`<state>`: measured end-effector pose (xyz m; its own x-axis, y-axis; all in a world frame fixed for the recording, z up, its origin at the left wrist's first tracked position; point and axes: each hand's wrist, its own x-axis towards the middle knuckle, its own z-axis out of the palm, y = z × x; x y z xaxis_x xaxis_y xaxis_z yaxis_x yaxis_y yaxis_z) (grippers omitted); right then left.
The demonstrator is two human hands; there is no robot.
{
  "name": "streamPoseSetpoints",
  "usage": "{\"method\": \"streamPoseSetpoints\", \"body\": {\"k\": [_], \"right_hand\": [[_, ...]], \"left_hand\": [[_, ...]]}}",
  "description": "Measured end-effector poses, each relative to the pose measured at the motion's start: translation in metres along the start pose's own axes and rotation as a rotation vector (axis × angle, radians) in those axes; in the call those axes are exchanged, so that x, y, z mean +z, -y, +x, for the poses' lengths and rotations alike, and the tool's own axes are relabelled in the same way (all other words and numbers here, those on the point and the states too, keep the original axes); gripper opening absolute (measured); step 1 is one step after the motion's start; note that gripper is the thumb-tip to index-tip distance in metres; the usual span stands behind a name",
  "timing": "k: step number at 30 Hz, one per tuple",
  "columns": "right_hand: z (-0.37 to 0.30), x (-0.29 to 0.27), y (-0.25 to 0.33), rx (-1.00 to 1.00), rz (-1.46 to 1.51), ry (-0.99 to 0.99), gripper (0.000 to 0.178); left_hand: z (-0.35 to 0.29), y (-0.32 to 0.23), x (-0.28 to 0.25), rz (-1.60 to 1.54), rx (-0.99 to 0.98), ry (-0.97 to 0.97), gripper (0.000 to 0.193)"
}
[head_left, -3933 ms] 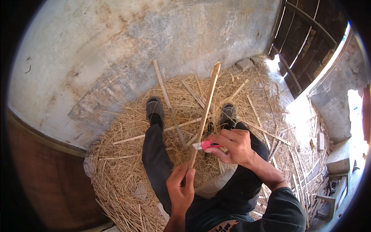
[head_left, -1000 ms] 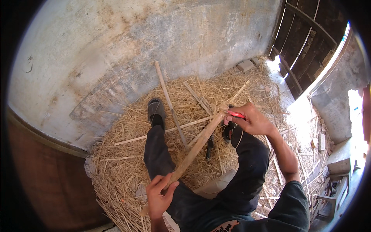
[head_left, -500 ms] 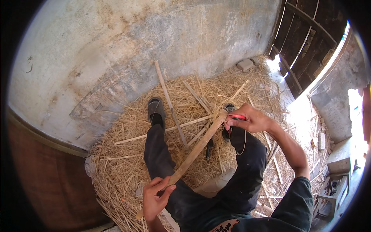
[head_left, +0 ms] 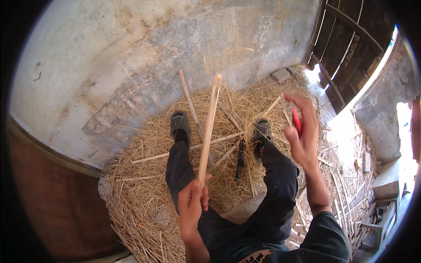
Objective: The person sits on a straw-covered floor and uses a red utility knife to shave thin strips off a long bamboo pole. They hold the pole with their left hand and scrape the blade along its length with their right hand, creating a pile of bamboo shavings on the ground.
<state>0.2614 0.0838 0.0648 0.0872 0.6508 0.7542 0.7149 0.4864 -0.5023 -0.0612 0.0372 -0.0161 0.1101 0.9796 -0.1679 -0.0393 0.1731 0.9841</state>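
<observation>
A pale split wooden stick [head_left: 208, 131], possibly bamboo, points up and away in front of the wall. My left hand [head_left: 191, 202] is closed round its lower end, above my left thigh. To the right, apart from the stick, my raised right hand [head_left: 305, 138] curls round a small tool with a red handle [head_left: 297, 121]. The forefinger is lifted, and any blade is hidden or too blurred to make out. Between my feet a dark, narrow object [head_left: 240, 160] lies on the straw.
Straw and shavings [head_left: 144, 193] cover the floor. Several loose sticks [head_left: 188, 147] lie round my sandalled feet. A stained wall [head_left: 175, 52] stands ahead, a dark plank door [head_left: 346, 48] at the far right. Brick pieces [head_left: 280, 75] lie by the wall.
The stick has swung from a rightward slant to nearly upright, with my left hand still on its lower end. My right hand has left its far end and moved right.
</observation>
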Motion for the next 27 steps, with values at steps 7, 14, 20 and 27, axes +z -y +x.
{"method": "streamPoseSetpoints", "body": {"k": [7, 14, 20, 27], "right_hand": [[-0.059, 0.043, 0.027, -0.047, 0.068, 0.361, 0.036], [-0.062, 0.062, 0.012, -0.103, 0.056, 0.306, 0.034], [-0.059, 0.063, 0.013, -0.139, 0.005, 0.307, 0.035], [-0.058, 0.062, 0.017, -0.17, -0.057, 0.269, 0.033]], "left_hand": [[0.007, -0.007, 0.023, -0.082, -0.045, 0.106, 0.047], [0.002, -0.008, 0.03, -0.008, 0.019, 0.135, 0.044], [-0.002, -0.006, 0.038, 0.067, 0.108, 0.117, 0.043], [-0.005, -0.004, 0.041, 0.191, 0.188, 0.072, 0.036]]}}
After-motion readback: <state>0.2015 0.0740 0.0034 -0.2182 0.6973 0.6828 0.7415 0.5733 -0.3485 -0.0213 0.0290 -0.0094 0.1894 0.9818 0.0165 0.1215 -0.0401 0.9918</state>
